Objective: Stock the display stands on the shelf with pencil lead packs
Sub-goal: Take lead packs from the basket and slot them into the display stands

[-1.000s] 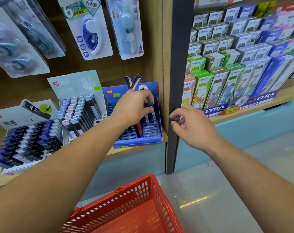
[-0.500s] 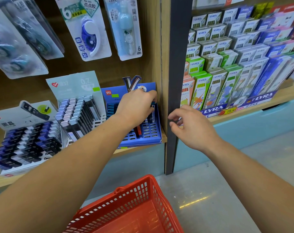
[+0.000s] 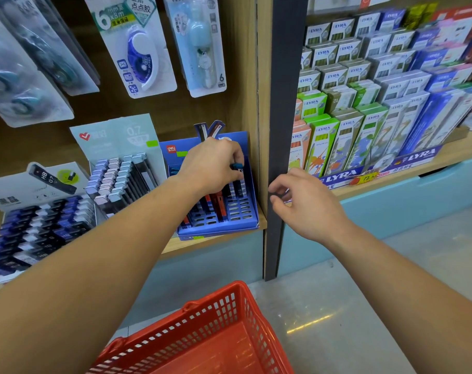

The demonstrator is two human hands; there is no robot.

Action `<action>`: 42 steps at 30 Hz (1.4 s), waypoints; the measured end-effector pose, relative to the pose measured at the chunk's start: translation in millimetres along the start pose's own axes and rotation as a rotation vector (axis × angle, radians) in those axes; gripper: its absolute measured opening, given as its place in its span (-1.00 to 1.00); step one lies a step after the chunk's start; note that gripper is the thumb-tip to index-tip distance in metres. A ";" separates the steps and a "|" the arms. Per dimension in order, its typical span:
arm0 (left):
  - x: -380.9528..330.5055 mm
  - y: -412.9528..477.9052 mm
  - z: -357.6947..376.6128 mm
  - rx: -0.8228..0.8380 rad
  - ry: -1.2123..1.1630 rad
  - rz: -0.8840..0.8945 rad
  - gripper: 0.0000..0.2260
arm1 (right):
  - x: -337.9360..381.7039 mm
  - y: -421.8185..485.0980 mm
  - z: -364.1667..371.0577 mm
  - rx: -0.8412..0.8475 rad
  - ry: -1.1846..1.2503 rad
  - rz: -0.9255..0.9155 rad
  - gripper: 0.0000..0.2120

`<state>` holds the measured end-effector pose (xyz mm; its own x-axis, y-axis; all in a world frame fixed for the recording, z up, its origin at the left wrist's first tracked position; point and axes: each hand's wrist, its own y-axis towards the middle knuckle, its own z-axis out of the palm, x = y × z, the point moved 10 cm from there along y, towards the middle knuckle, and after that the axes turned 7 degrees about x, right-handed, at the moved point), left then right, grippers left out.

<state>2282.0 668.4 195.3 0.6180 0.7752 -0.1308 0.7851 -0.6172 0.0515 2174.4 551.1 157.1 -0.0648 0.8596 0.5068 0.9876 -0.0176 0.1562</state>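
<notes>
A blue display stand (image 3: 243,224) sits on the wooden shelf (image 3: 216,240) against the right wall, with several lead packs standing in its slots. My left hand (image 3: 211,166) is over its upper right part, fingers shut on a slim pencil lead pack (image 3: 237,166) with a teal cap at a slot. My right hand (image 3: 307,203) hovers beside the dark upright post (image 3: 283,130), fingers loosely curled, holding nothing I can see. Two more stands are to the left: a pale one with grey-capped packs (image 3: 121,179) and a white one with dark blue packs (image 3: 40,228).
A red shopping basket (image 3: 210,333) is below, in front of me, over the grey floor. Correction tape blister packs (image 3: 137,44) hang above the stands. Right of the post, LYRA pencil boxes (image 3: 364,103) fill another shelf.
My left hand went up to the top right of the blue stand, then came slightly down and left with the pack. My right hand stayed near the post.
</notes>
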 end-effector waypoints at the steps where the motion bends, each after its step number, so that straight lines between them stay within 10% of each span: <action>1: 0.2 1.5 0.5 0.000 0.037 0.003 -0.81 | 0.4 -0.1 0.2 0.001 -0.003 0.002 -0.94; 12: 3.2 -3.4 -0.4 -0.135 -0.038 0.084 -0.75 | 21.5 -5.2 23.3 0.062 -0.026 -0.050 -0.72; 22: 14.2 -15.7 -10.5 -0.162 -0.029 0.152 -0.80 | 34.2 -19.1 118.0 0.440 -0.361 -0.152 -0.24; 42: 24.7 -21.2 3.5 -0.056 -0.135 0.136 -0.69 | 29.4 -17.0 128.5 0.508 -0.332 -0.106 -0.20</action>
<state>2280.5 700.2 187.5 0.7107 0.6577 -0.2498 0.6979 -0.7040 0.1320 2174.1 642.3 60.4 -0.1993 0.9579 0.2069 0.9281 0.2522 -0.2738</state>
